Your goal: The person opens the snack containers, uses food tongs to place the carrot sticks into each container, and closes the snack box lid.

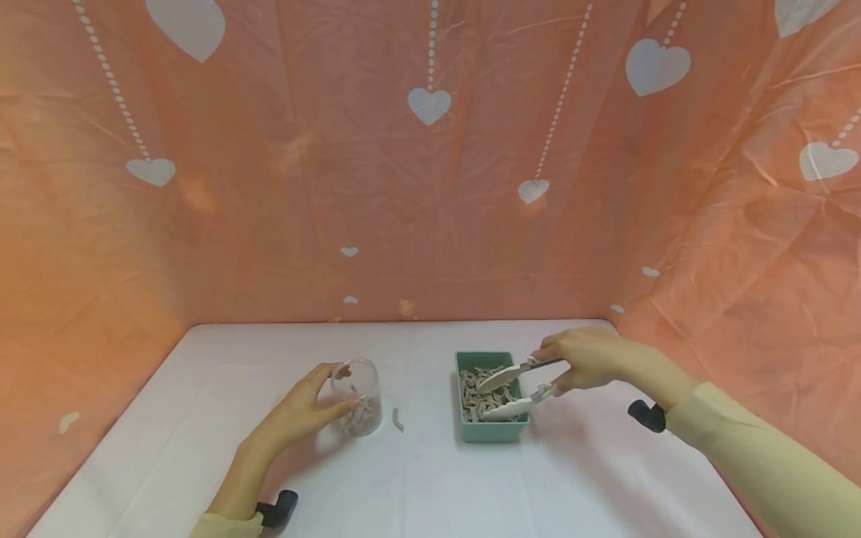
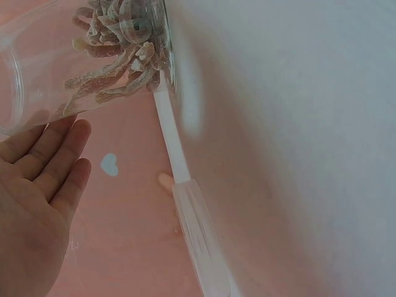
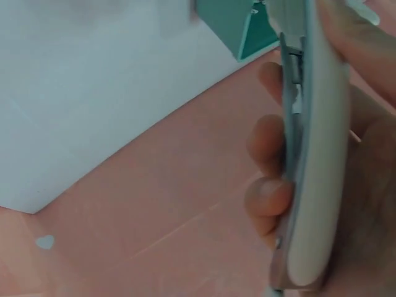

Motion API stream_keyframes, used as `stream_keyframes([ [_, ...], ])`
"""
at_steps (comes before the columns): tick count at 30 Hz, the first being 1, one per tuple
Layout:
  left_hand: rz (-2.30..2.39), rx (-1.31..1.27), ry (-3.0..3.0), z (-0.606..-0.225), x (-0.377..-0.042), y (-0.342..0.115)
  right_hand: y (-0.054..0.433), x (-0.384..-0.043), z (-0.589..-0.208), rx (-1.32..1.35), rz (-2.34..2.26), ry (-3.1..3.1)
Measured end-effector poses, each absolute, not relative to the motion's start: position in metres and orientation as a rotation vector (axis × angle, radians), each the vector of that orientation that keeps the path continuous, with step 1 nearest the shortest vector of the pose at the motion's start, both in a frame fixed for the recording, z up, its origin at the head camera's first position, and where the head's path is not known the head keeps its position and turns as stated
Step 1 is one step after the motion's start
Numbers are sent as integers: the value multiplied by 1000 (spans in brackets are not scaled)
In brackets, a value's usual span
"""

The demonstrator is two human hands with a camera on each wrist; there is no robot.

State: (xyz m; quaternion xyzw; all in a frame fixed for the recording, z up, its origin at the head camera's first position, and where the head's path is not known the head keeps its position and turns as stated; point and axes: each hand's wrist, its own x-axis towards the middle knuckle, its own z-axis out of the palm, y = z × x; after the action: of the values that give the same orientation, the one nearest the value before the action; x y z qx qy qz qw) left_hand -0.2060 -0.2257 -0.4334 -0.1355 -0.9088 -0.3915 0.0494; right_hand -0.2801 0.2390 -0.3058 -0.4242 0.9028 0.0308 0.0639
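My left hand [image 1: 306, 411] holds a clear round jar [image 1: 358, 381] that stands on the table, thumb on the near side and fingers round the far side. Worm-shaped, dusty brown pieces [image 2: 117, 49] lie in its lower part. In my right hand [image 1: 587, 359] is a pair of tongs [image 1: 538, 365] with pale handles, gripped from the right. The tong arms stand apart, their tips among similar pieces [image 1: 474, 400] in a green rectangular box [image 1: 494, 432]. The right wrist view shows fingers curled round the tongs' handle [image 3: 322, 161].
One loose piece [image 1: 397, 420] lies on the white table [image 1: 430, 486] just right of the jar, between jar and box. An orange cloth backdrop [image 1: 303, 187] with white hearts encloses the table at the back and both sides.
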Motion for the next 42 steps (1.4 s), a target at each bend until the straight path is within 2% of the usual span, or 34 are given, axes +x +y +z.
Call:
stream_keyframes([
  [15, -1208, -400, -2773, -438, -206, -224, 219, -285, -310, -1177, 182, 2670],
  [42, -1174, -395, -2762, -436, -207, -225, 248, -291, -325, -1452, -13, 2738],
])
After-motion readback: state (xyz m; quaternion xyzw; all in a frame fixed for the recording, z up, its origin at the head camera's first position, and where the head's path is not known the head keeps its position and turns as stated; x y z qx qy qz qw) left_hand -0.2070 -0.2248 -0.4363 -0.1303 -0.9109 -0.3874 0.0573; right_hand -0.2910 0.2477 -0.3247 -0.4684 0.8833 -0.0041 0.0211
